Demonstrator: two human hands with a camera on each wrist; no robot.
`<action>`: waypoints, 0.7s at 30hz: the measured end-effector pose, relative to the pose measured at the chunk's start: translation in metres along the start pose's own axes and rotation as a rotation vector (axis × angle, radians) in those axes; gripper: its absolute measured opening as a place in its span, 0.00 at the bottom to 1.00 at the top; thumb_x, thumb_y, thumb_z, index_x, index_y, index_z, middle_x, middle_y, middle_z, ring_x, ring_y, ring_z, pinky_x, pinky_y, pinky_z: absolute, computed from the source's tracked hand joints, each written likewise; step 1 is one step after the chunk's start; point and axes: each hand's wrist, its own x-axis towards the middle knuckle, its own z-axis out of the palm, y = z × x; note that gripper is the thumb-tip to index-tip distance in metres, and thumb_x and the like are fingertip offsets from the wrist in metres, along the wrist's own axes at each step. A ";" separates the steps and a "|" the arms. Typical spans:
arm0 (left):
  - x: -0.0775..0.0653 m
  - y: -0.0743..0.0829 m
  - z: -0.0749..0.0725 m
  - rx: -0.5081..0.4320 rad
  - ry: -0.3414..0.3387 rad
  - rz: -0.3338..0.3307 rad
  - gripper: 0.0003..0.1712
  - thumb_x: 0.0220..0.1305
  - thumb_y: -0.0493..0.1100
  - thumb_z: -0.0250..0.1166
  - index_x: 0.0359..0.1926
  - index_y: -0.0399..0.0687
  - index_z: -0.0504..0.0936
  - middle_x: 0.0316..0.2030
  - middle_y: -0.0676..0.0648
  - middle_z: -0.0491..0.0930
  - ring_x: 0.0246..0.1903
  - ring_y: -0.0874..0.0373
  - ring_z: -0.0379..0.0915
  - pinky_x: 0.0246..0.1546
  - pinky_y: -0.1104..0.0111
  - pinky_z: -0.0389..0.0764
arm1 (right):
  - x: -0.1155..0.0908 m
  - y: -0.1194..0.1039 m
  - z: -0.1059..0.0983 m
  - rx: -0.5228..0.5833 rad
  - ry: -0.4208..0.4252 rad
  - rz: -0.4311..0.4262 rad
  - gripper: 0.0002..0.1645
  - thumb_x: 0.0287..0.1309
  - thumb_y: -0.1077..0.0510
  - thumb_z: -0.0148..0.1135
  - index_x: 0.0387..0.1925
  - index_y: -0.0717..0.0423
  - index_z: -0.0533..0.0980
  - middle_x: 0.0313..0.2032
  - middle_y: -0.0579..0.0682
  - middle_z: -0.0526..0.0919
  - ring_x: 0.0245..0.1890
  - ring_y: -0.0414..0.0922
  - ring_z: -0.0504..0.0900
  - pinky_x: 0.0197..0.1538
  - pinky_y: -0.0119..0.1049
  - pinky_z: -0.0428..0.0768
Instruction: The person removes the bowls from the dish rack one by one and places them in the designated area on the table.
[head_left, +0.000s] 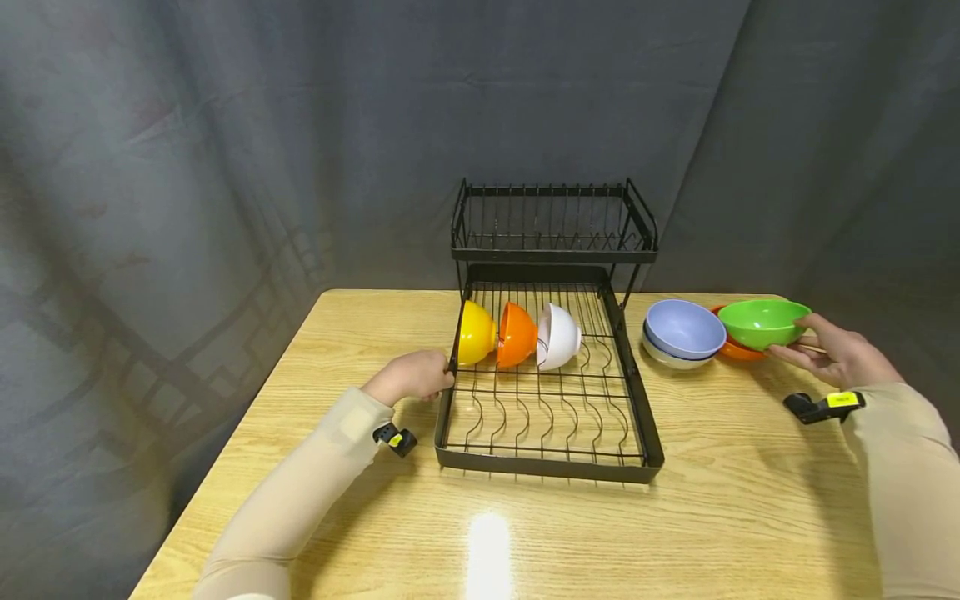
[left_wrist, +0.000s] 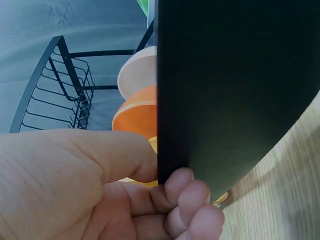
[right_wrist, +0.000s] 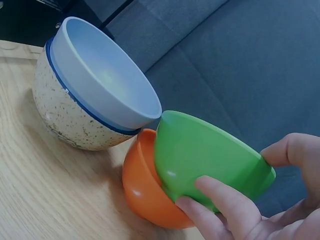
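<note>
At the right of the head view, my right hand point(head_left: 843, 354) pinches a green bowl point(head_left: 759, 323) by its near right side, thumb at the rim and fingers beneath. In the right wrist view the green bowl point(right_wrist: 210, 155) tilts and overlaps an orange bowl point(right_wrist: 145, 187) below it. My left hand point(head_left: 412, 377) grips the left rim of the black dish rack point(head_left: 551, 468), thumb over the edge and fingers curled against the outer side. A yellow bowl point(head_left: 474, 335), an orange bowl point(head_left: 517, 336) and a white bowl point(head_left: 558, 337) stand on edge in a row in the rack's lower tier.
Beside the rack's right side, a light blue bowl point(head_left: 684, 327) sits in a speckled bowl point(right_wrist: 60, 107) with a blue rim. The rack's raised upper tier point(head_left: 553, 250) stands at the back. A grey curtain point(head_left: 375, 150) hangs behind the wooden table point(head_left: 375, 517).
</note>
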 end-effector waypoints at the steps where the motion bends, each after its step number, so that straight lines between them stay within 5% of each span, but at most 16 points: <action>1: 0.000 0.000 0.000 0.000 0.000 -0.001 0.17 0.64 0.42 0.49 0.21 0.42 0.76 0.21 0.43 0.81 0.15 0.59 0.69 0.22 0.68 0.69 | 0.000 -0.001 0.001 -0.027 0.010 -0.005 0.12 0.61 0.62 0.52 0.43 0.41 0.68 0.24 0.57 0.76 0.33 0.55 0.83 0.53 0.35 0.72; 3: -0.001 0.001 0.000 0.000 0.001 -0.004 0.17 0.64 0.42 0.49 0.21 0.42 0.77 0.22 0.43 0.82 0.16 0.57 0.71 0.22 0.68 0.69 | 0.001 -0.002 0.003 -0.084 0.033 -0.016 0.22 0.60 0.62 0.52 0.50 0.33 0.61 0.24 0.56 0.76 0.31 0.55 0.83 0.51 0.35 0.74; 8: 0.000 0.000 0.000 -0.005 0.000 -0.011 0.17 0.64 0.42 0.49 0.20 0.43 0.75 0.22 0.43 0.81 0.17 0.56 0.72 0.22 0.68 0.69 | 0.007 -0.007 0.005 -0.126 0.118 0.003 0.43 0.58 0.60 0.54 0.60 0.21 0.42 0.46 0.58 0.66 0.30 0.56 0.83 0.48 0.36 0.75; 10: 0.000 0.000 0.001 -0.007 0.000 -0.012 0.17 0.64 0.42 0.50 0.19 0.45 0.74 0.21 0.44 0.81 0.17 0.56 0.72 0.22 0.68 0.69 | 0.009 -0.009 0.006 -0.130 0.143 0.015 0.44 0.58 0.60 0.55 0.59 0.21 0.42 0.49 0.56 0.59 0.29 0.56 0.83 0.48 0.36 0.75; 21: 0.001 0.000 0.002 -0.003 0.006 -0.008 0.17 0.64 0.42 0.50 0.21 0.43 0.76 0.19 0.45 0.81 0.15 0.58 0.70 0.21 0.68 0.69 | 0.006 -0.012 0.009 -0.274 0.156 0.030 0.28 0.59 0.59 0.50 0.53 0.29 0.51 0.48 0.60 0.59 0.29 0.55 0.83 0.48 0.35 0.75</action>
